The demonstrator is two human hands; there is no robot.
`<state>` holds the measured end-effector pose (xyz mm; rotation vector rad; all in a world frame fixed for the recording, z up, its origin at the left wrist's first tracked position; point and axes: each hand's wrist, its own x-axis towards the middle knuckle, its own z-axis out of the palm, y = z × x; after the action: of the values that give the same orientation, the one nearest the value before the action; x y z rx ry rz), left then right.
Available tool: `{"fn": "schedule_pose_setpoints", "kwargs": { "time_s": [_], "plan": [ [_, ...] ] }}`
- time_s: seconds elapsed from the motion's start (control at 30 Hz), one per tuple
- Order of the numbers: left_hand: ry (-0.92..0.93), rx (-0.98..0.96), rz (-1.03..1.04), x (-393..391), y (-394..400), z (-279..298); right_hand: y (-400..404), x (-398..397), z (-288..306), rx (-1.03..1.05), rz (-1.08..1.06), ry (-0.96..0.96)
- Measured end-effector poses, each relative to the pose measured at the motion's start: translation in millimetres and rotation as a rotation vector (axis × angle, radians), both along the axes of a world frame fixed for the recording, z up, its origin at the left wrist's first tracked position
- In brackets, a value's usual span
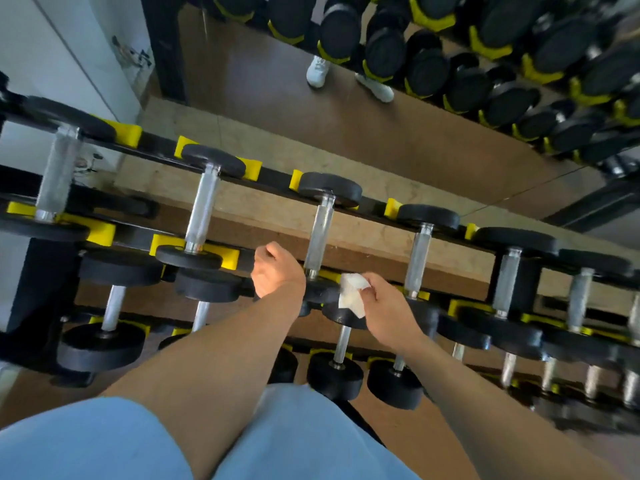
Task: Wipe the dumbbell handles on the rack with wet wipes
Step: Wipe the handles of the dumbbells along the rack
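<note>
The right hand (384, 306) pinched a limp, light wet wipe (353, 295) by one edge; the left hand (275, 271) was curled, holding nothing.

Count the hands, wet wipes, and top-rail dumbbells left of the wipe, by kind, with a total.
Hands: 2, left hand and right hand
Wet wipe: 1
Top-rail dumbbells left of it: 3
Total: 6

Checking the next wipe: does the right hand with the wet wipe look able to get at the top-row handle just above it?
Probably yes. The right hand grips the wet wipe just below that handle, with nothing between them.
</note>
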<state>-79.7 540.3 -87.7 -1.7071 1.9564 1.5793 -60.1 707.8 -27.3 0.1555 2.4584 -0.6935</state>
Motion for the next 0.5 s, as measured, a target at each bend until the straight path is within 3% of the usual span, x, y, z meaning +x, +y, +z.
{"fn": "schedule_pose_setpoints", "kwargs": {
  "time_s": [0.1, 0.17, 0.27, 0.37, 0.5],
  "plan": [
    [0.029, -0.021, -0.024, 0.6, 0.4, -1.5, 1.2, 13.9, 11.7, -0.335, -0.619, -0.083],
    [0.069, -0.046, -0.044, 2.5, 1.2, 2.7, 6.4, 20.6, 20.7, -0.579, -0.898, -0.165],
    [0.228, -0.1, -0.042, 13.1, 0.0, 14.7, 18.9, 28.8, 34.0, -0.864, -0.99, -0.221],
    [0.409, -0.13, -0.145, 35.8, 7.4, 34.4, 34.0, 34.0, 38.1, -0.989, -0.979, -0.258],
    [0.455, 0.024, -0.388, 65.8, 44.5, 57.6, 53.9, 40.6, 36.4, -1.09, -0.927, -0.294]
  ]
}}
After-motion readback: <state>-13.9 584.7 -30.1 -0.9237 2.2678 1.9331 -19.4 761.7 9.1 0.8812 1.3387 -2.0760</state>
